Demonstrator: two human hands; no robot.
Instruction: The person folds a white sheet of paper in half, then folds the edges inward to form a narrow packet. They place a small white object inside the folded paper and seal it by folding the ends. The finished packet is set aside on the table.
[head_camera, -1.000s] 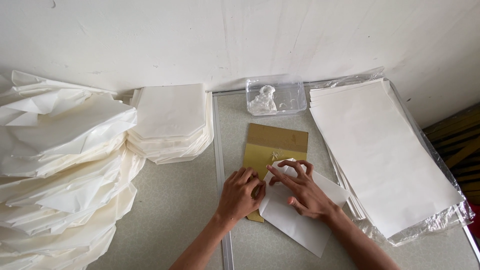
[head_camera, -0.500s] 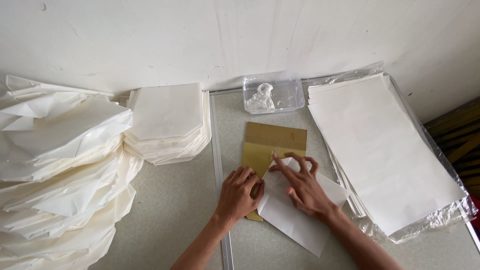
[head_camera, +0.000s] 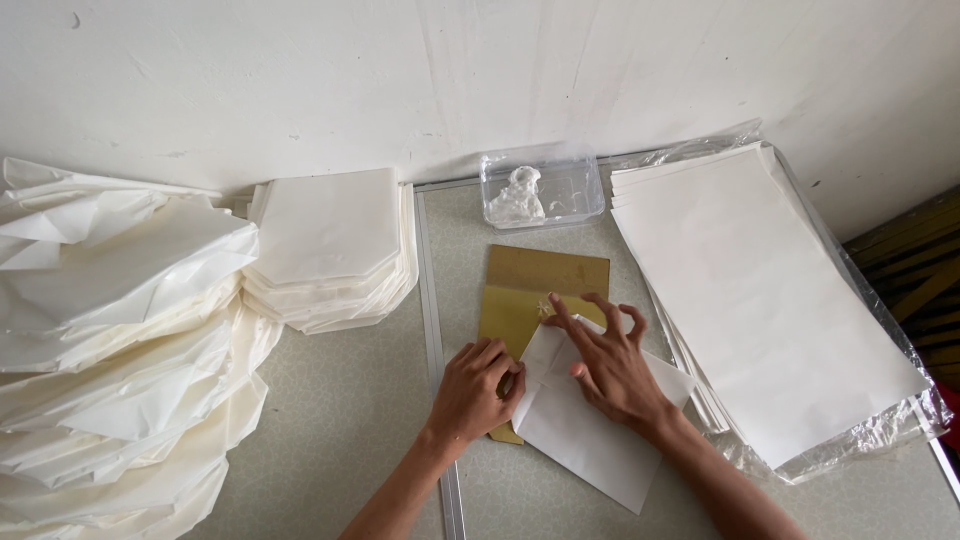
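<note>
A white sheet of paper (head_camera: 590, 440) lies partly folded on a tan cardboard template (head_camera: 545, 280) on the grey table (head_camera: 350, 400). My left hand (head_camera: 478, 388) presses down on the sheet's left folded edge, fingers curled against it. My right hand (head_camera: 605, 362) rests flat on the sheet's upper part, index finger stretched toward the top corner where the fold meets the cardboard. Neither hand lifts the sheet off the surface.
A tall stack of plain white sheets (head_camera: 770, 290) on clear plastic wrap lies to the right. A clear plastic tub with white paste (head_camera: 540, 190) stands behind the cardboard. Stacks of folded paper bags (head_camera: 330, 245) and a large heap of them (head_camera: 110, 340) fill the left.
My right hand has slid upward along the sheet, its fingers spreading toward the top corner. My left hand has stayed pressed on the left fold.
</note>
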